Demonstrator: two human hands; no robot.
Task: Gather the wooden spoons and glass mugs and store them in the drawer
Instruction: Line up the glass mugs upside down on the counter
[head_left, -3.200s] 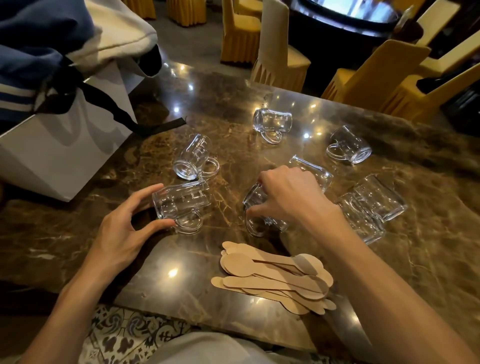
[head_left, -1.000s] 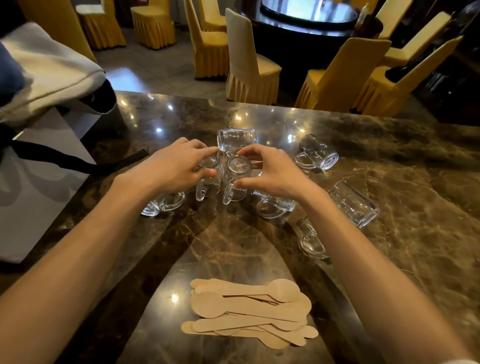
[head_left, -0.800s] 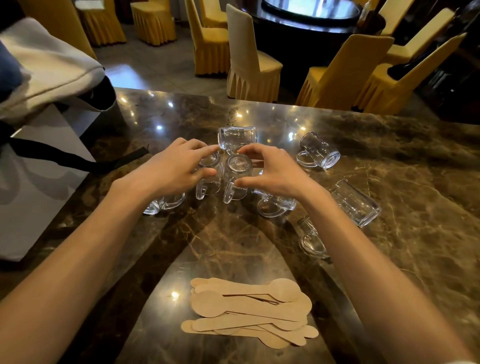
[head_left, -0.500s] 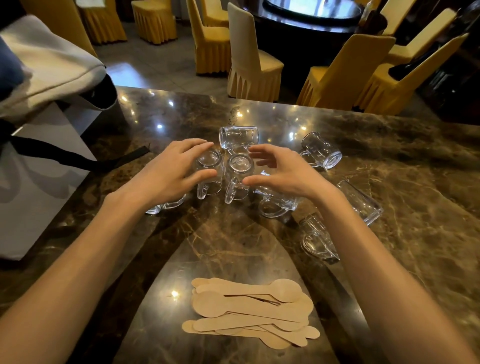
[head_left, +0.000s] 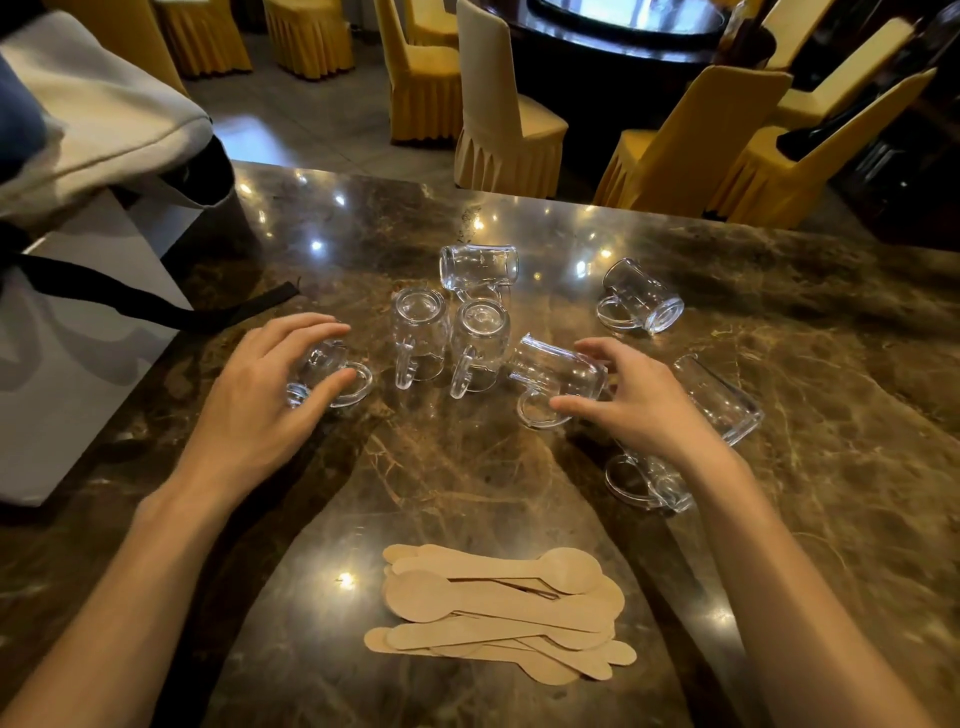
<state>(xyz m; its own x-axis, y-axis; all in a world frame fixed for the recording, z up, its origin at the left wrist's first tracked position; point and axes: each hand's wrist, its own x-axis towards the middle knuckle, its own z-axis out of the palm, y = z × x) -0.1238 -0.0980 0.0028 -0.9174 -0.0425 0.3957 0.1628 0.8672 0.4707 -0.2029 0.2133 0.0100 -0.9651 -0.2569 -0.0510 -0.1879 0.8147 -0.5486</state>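
Several glass mugs lie on the marble table (head_left: 467, 467). Two mugs stand upside down side by side, one at left (head_left: 420, 332) and one at right (head_left: 480, 338). My left hand (head_left: 265, 400) closes around a mug lying on its side (head_left: 332, 371). My right hand (head_left: 634, 400) grips another tipped mug (head_left: 556, 371) by its base. More mugs lie behind (head_left: 480, 267), at the far right (head_left: 641, 296), and under my right forearm (head_left: 722, 397) (head_left: 649, 483). A pile of wooden spoons (head_left: 501, 610) rests near the front edge.
A white paper bag (head_left: 78, 353) with black ribbon and folded cloth (head_left: 98, 114) on top stands at the left. Yellow-covered chairs (head_left: 504, 119) and a dark round table (head_left: 623, 31) stand beyond the far edge.
Both hands let go of the two upside-down mugs in the middle and moved outward. The left hand went to a lying mug at left, the right to a tipped mug at right.
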